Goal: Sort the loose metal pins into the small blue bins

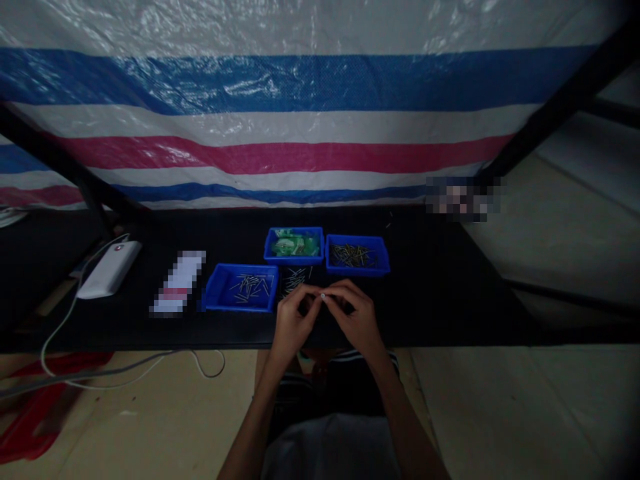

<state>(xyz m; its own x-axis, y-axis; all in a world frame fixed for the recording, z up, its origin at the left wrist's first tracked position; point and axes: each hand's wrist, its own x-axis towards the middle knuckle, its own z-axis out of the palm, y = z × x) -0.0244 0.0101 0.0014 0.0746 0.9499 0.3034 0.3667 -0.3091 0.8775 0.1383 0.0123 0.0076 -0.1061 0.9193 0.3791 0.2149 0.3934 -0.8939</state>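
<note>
Three blue trays (242, 287) crowd just beyond the fingers (320, 298); the dark tabletop (440, 293) to their right lies bare.

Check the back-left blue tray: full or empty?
Not empty. The back-left blue tray holds green pieces covering most of its floor; how deep the pile goes cannot be told.

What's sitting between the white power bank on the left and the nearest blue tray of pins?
In the head view, a blurred white and pink packet lies between the power bank and the blue tray, on the black table.
</note>
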